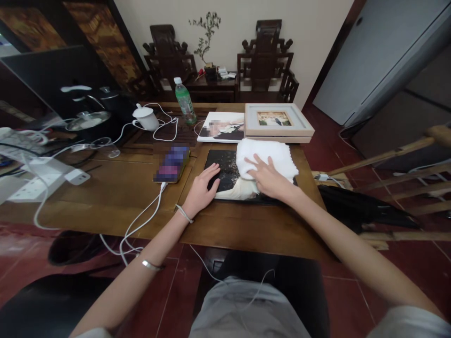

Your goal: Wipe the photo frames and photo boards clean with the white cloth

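A dark photo panel (230,162) lies flat on the wooden table in front of me, with a pale dress-like shape along its lower part. On its left edge rests my left hand (203,190), fingers stretched out and holding nothing. A folded white towel (278,157) covers the panel's upper right part. My right hand (266,176) holds the towel down against the panel, its fingers spread over the cloth. The towel and my right forearm hide the panel's right side.
Behind the panel lie a white-edged photo print (220,126) and a light wooden frame (306,131). To the left are a charging phone (172,164), a green-labelled bottle (185,101), a lidded white cup (146,117), a power strip (45,180) and loose cables.
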Tool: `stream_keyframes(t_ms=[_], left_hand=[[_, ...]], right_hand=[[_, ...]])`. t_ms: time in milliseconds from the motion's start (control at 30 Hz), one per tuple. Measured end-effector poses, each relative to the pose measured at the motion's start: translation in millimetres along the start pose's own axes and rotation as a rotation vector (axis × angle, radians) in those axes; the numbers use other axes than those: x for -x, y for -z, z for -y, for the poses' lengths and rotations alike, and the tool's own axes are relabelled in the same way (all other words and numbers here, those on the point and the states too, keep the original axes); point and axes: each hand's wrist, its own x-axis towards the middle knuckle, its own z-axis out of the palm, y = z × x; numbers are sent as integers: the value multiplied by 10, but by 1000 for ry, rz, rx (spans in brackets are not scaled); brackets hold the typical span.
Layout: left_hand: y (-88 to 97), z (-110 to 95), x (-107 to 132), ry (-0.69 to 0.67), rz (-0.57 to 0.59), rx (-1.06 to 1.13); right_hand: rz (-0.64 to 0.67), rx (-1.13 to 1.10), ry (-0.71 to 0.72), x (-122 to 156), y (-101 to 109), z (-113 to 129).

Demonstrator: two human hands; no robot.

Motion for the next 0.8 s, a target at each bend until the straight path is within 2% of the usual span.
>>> stream_keyframes(t_ms=[167,233,300,400,633,733,800], left_hand=[[-13,-1,-3,2,0,-13],[-15,-2,-5,0,-2,-16],[-14,-3,-6,-3,-6,-20],[-11,-5,-6,-5,-10,-21],[6,-6,-10,-5,-2,-23],[11,-6,-8,-4,-3,-21],[11,-4,-5,-3,-2,-21]], right_hand=[[-15,-2,66,590,-41,575],[-18,-22,103,744,-23,688],[-8,-55,131,785,9,680],[-1,-114,133,635,52,479],[-41,-104,-20,-156,45,-134],[-49,-64,-72,-376,39,-230],[-61,-42,-93,-418,33,-218]])
